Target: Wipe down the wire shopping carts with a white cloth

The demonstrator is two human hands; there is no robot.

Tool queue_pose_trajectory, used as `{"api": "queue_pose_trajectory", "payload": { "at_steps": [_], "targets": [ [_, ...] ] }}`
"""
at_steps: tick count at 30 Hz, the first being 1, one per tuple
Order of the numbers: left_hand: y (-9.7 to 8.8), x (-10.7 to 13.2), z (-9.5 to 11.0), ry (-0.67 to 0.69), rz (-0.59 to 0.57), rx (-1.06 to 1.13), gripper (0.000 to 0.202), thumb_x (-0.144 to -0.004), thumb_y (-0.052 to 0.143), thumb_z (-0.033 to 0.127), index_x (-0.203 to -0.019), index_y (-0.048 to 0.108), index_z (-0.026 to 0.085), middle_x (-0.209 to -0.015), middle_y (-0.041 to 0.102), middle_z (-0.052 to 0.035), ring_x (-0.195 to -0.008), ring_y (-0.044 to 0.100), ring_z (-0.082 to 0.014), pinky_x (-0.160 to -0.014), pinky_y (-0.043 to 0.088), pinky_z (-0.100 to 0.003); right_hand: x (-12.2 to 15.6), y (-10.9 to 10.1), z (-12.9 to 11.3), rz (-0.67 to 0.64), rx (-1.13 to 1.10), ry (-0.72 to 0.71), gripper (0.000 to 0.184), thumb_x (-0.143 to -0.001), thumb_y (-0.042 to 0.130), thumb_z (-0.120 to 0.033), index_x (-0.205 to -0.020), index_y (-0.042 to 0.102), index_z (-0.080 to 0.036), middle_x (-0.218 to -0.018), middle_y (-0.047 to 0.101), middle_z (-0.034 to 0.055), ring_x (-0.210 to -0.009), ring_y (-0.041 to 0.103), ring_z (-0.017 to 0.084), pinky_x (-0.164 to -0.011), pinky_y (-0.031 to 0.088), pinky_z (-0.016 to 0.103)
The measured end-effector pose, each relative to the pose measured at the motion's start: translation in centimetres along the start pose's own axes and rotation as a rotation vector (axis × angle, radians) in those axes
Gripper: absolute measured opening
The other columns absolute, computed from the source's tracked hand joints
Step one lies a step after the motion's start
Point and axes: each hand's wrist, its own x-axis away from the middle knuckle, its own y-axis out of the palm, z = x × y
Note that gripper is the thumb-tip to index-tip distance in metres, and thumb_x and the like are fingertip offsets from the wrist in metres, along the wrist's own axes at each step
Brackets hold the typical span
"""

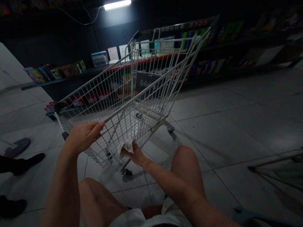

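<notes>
A white wire shopping cart (148, 81) is tipped toward me on the tiled floor. My left hand (82, 136) rests on the cart's near top rim with its fingers curled over the wire. My right hand (135, 154) is lower down, closed on a small white cloth (125, 147) pressed against the cart's bottom frame near a wheel. My bare knees show below, so I am seated low in front of the cart.
Dark shelves (214, 46) with books and colourful packets run along the back under a tube light. Another person's dark shoes (25, 163) stand at the left. Part of a second cart frame (285, 172) lies at the right on the floor.
</notes>
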Motion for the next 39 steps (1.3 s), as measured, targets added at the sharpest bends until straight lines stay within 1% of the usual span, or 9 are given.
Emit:
{"api": "queue_pose_trajectory", "payload": {
  "at_steps": [6,10,15,18,21,25,28,33,39],
  "targets": [
    [0.0,0.2,-0.1,0.002,-0.006,-0.008,0.062,-0.093,0.022,0.064,-0.092,0.067,0.021,-0.076,0.075,-0.0032,-0.079,0.07,-0.0208,-0.07,0.045,-0.03,1.0,0.1,1.3,0.066,0.058,-0.14,0.026,-0.091,0.057,-0.017,-0.108,0.075,-0.023,-0.12,0.07,0.007,-0.123,0.057,0.021,-0.113,0.045,0.043],
    [-0.3,0.3,0.2,-0.001,-0.037,-0.032,0.063,-0.093,0.022,0.064,-0.094,0.068,0.021,-0.077,0.075,-0.0037,-0.078,0.07,-0.0213,-0.071,0.046,-0.031,0.4,-2.7,0.5,0.159,0.111,-0.118,0.034,-0.087,0.051,-0.012,-0.112,0.073,-0.02,-0.114,0.072,0.0098,-0.12,0.061,0.023,-0.111,0.047,0.046],
    [-0.1,-1.4,3.2,-0.096,0.089,-0.281,0.062,-0.097,0.018,0.055,-0.104,0.069,0.021,-0.095,0.075,-0.01,-0.092,0.069,-0.0289,-0.073,0.046,-0.035,-7.9,-10.8,-3.8,0.36,0.183,-0.061,0.061,-0.082,0.049,-0.006,-0.141,0.053,-0.022,-0.144,0.054,0.0085,-0.139,0.046,0.028,-0.121,0.035,0.051],
    [0.7,-3.2,5.2,-0.016,0.139,-0.316,0.055,-0.099,0.019,0.045,-0.103,0.068,0.019,-0.102,0.075,-0.012,-0.094,0.069,-0.0272,-0.074,0.045,-0.034,-13.0,-13.1,-5.4,0.401,0.218,0.009,0.067,-0.082,0.046,-0.004,-0.146,0.047,-0.024,-0.154,0.043,0.0056,-0.147,0.034,0.028,-0.123,0.032,0.051],
    [1.7,-4.4,6.0,0.022,0.148,-0.284,0.053,-0.1,0.021,0.044,-0.098,0.068,0.019,-0.098,0.075,-0.0119,-0.089,0.069,-0.0252,-0.073,0.045,-0.033,-13.3,-11.3,-4.8,0.368,0.235,0.039,0.063,-0.081,0.044,-0.003,-0.141,0.053,-0.019,-0.147,0.051,0.0092,-0.142,0.041,0.027,-0.119,0.038,0.048],
    [2.1,-4.4,5.4,0.011,0.17,-0.258,0.05,-0.1,0.024,0.045,-0.097,0.067,0.02,-0.093,0.075,-0.0094,-0.086,0.069,-0.0238,-0.072,0.045,-0.032,-9.1,-8.0,-3.3,0.3,0.175,0.009,0.059,-0.076,0.044,-0.001,-0.13,0.063,-0.016,-0.13,0.065,0.0098,-0.125,0.059,0.021,-0.109,0.049,0.038],
    [2.1,-4.1,5.1,0.02,0.167,-0.278,0.048,-0.1,0.026,0.047,-0.096,0.066,0.021,-0.091,0.075,-0.0094,-0.085,0.069,-0.0239,-0.071,0.044,-0.031,-8.4,-9.4,-3.6,0.354,0.148,-0.033,0.065,-0.073,0.045,-0.001,-0.133,0.06,-0.017,-0.135,0.062,0.0082,-0.129,0.056,0.021,-0.114,0.045,0.038],
    [2.3,-4.0,5.0,0.016,0.165,-0.374,0.046,-0.1,0.027,0.047,-0.097,0.065,0.021,-0.09,0.074,-0.0107,-0.082,0.069,-0.0273,-0.068,0.042,-0.034,-12.8,-13.5,-4.3,0.423,0.199,0.011,0.069,-0.075,0.047,-0.001,-0.141,0.053,-0.018,-0.152,0.044,0.0098,-0.145,0.035,0.03,-0.124,0.031,0.05],
    [2.1,-4.1,4.5,0.022,0.161,-0.349,0.046,-0.099,0.026,0.049,-0.094,0.063,0.022,-0.091,0.075,-0.0095,-0.084,0.068,-0.0261,-0.068,0.042,-0.033,-9.8,-10.1,-1.6,0.237,0.15,0.079,0.068,-0.07,0.047,-0.002,-0.136,0.059,-0.014,-0.138,0.059,0.0124,-0.131,0.054,0.027,-0.113,0.047,0.043]
  ]
}}
